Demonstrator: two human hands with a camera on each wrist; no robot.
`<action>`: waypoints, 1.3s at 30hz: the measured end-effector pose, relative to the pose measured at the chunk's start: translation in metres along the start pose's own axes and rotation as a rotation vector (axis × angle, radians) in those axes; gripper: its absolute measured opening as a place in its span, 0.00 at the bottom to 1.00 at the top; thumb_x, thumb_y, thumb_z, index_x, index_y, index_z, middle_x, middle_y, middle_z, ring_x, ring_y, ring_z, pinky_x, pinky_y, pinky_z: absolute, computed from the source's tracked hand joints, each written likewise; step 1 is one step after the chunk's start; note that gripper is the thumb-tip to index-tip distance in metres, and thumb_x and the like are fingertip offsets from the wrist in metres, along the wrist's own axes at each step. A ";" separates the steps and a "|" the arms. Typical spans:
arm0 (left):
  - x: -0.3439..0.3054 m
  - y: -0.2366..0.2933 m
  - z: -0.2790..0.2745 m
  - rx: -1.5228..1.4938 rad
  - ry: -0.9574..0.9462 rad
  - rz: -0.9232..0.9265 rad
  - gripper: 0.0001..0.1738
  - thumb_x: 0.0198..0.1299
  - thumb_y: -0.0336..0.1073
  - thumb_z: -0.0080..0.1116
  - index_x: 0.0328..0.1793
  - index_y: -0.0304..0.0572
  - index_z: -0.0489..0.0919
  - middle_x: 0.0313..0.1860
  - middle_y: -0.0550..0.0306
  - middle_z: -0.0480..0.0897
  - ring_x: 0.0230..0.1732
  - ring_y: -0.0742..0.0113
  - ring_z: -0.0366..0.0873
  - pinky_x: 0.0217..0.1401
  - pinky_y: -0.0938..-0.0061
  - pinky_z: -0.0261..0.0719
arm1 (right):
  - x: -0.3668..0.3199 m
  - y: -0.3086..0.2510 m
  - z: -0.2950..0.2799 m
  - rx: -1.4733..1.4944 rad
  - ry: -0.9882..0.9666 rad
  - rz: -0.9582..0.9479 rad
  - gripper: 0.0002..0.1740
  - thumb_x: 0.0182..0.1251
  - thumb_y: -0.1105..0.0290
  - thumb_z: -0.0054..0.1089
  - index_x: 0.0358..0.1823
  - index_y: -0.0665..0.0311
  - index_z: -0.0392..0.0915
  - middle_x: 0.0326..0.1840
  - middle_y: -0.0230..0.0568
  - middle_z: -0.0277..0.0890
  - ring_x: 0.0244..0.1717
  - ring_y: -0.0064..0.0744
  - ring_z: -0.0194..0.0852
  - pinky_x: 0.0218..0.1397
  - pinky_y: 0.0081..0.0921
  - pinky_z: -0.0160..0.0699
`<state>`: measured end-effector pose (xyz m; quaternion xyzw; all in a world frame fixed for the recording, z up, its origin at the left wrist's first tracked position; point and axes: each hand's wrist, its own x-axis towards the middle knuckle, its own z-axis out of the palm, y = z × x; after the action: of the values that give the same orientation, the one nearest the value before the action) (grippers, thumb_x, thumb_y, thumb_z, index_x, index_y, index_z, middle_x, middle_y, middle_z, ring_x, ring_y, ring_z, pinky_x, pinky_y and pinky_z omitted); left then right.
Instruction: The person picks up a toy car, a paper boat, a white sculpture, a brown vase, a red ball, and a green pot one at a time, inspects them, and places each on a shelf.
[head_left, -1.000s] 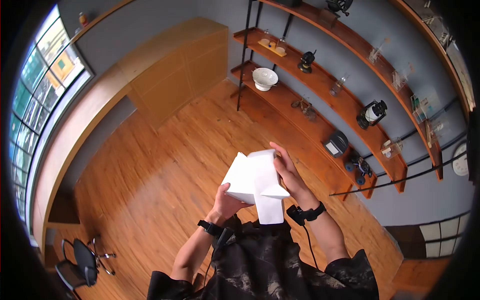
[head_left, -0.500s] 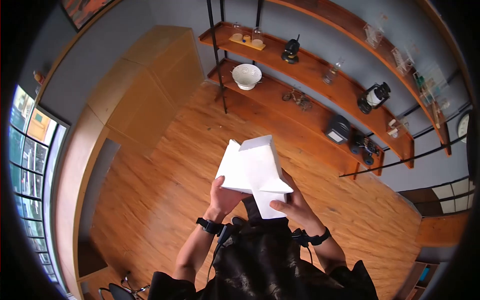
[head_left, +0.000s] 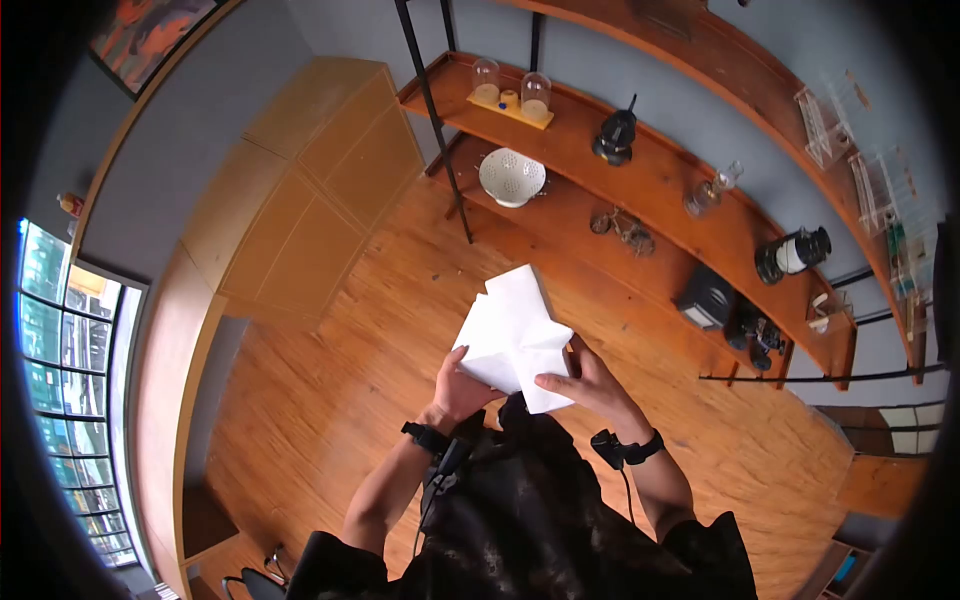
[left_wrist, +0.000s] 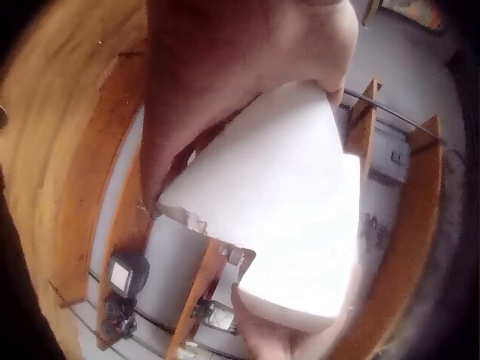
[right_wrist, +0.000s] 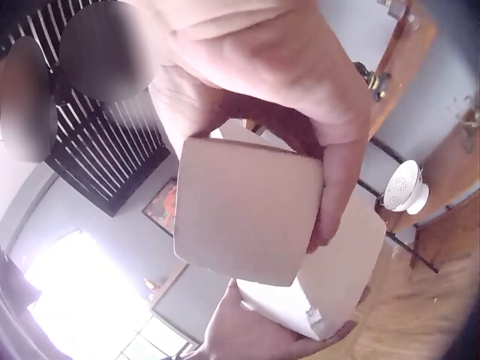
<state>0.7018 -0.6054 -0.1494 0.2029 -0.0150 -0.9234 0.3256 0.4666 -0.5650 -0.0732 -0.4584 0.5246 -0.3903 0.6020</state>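
Observation:
A white, matte, angular object (head_left: 512, 330) with several blocky arms hangs in front of the person's torso, held between both hands. My left hand (head_left: 462, 388) grips its left side, thumb on top and the other fingers underneath, hidden in the head view. My right hand (head_left: 592, 388) holds the near right arm, its thumb lying across the upper face. In the right wrist view a squarish end face (right_wrist: 247, 214) points at the camera, inside the curve of the right hand. Farther off there, the left hand (right_wrist: 251, 326) supports another arm.
Wooden shelves (head_left: 590, 135) run along the right wall, carrying a white colander (head_left: 512, 178), a lantern (head_left: 793, 255) and other ornaments. A wooden cabinet (head_left: 300, 200) stands at the left, near a window (head_left: 75, 390). Wooden floor (head_left: 300, 420) lies below the hands. A chair (head_left: 258, 582) shows at the lower left.
My right hand has shifted from the object's far right side to its near arm, with the thumb now on top. The object has turned slightly in the hands, and the head view has swung.

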 end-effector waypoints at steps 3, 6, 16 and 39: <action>0.017 0.031 -0.017 0.076 0.067 -0.010 0.38 0.67 0.49 0.49 0.79 0.42 0.55 0.77 0.46 0.60 0.77 0.45 0.57 0.74 0.42 0.57 | 0.027 -0.011 -0.001 0.130 -0.020 0.017 0.49 0.54 0.55 0.75 0.72 0.67 0.57 0.60 0.47 0.72 0.62 0.35 0.71 0.64 0.31 0.70; 0.047 0.089 -0.063 0.542 0.120 0.049 0.35 0.69 0.46 0.50 0.78 0.39 0.57 0.75 0.48 0.65 0.75 0.51 0.61 0.72 0.52 0.63 | 0.056 -0.013 0.001 0.144 -0.009 0.075 0.50 0.54 0.53 0.75 0.73 0.67 0.58 0.60 0.47 0.72 0.62 0.36 0.71 0.64 0.32 0.70; 0.151 0.240 -0.001 1.112 0.145 -0.352 0.40 0.69 0.64 0.46 0.78 0.46 0.61 0.69 0.52 0.72 0.68 0.59 0.70 0.70 0.60 0.69 | 0.155 0.021 0.035 -0.562 0.143 0.200 0.51 0.48 0.41 0.70 0.72 0.57 0.63 0.48 0.55 0.82 0.48 0.55 0.82 0.52 0.39 0.79; 0.248 0.196 -0.093 1.075 0.267 -0.439 0.24 0.66 0.41 0.57 0.66 0.46 0.67 0.56 0.55 0.78 0.55 0.58 0.79 0.56 0.61 0.81 | 0.198 0.196 0.026 0.984 0.853 -0.057 0.20 0.72 0.63 0.59 0.60 0.62 0.68 0.52 0.37 0.76 0.55 0.27 0.75 0.57 0.27 0.75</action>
<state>0.6790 -0.9008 -0.2936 0.4520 -0.3968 -0.7986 -0.0220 0.5191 -0.6955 -0.3153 0.0520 0.4650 -0.7485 0.4700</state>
